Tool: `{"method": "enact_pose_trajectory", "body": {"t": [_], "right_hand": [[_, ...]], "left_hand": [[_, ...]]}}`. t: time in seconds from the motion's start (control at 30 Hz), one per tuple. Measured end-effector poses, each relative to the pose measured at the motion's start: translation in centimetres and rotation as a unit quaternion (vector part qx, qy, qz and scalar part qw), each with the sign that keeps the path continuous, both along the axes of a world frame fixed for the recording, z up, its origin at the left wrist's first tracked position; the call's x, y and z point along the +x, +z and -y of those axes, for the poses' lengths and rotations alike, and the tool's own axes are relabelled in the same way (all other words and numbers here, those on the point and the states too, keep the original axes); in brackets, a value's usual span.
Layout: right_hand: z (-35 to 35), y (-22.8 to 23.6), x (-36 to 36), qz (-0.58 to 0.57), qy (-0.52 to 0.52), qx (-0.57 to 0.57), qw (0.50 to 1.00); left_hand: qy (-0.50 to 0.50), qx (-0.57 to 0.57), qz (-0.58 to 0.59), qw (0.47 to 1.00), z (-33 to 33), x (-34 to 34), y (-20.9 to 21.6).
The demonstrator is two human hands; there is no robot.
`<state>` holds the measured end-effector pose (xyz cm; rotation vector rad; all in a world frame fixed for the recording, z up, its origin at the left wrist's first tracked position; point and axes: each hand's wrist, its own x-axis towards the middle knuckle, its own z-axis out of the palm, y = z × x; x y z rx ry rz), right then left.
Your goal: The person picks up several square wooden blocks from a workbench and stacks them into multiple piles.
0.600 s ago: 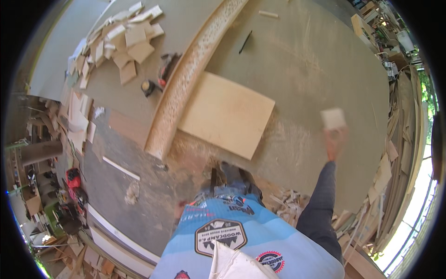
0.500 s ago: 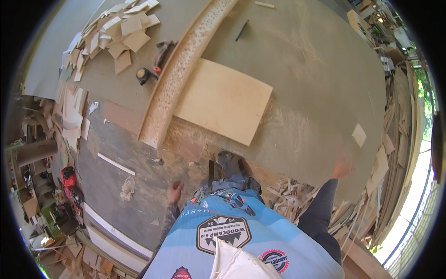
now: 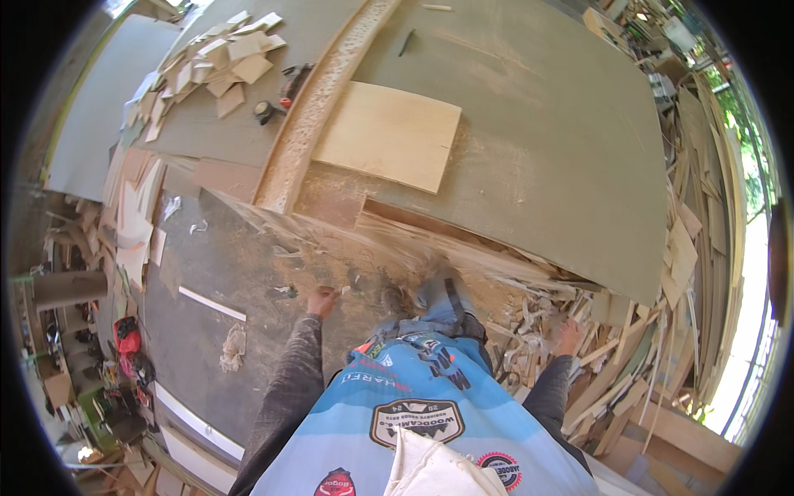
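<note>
My left hand hangs over the dusty floor to the left of my legs, its fingers loosely stretched. A small pale scrap shows just past its fingertips, apparently on the floor. To the right of my body, my right hand hangs over a heap of wood offcuts, slightly blurred, fingers apart, with nothing visible in it. In front of me stands the large grey-brown worktable. On it lies a rectangular pale plywood board, beside a long dusty wooden channel.
A pile of small wood pieces, a tape measure and a red-and-black tool sit left of the channel. A dark stick lies farther back. On the floor are a white strip and a crumpled pale bundle. Long boards line the right side.
My right hand has come from over the tabletop to above the offcuts, and the small square wood piece near it no longer shows on the table. My left hand reaches farther forward.
</note>
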<state>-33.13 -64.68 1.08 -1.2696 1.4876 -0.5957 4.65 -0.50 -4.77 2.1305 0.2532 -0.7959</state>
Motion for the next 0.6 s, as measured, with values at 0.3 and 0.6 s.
{"method": "enact_pose_trajectory", "body": {"t": [0.3, 0.6], "right_hand": [[13.7, 1.6, -1.1, 0.106, -0.116, -0.029, 0.987], [22.9, 0.1, 1.3, 0.137, -0.254, -0.072, 0.955]], "left_hand": [[0.045, -0.100, -0.075, 0.991, 3.6, -8.2, -5.0], [-0.067, 0.058, -0.155, 0.984, 9.6, -5.2, -5.2]]}}
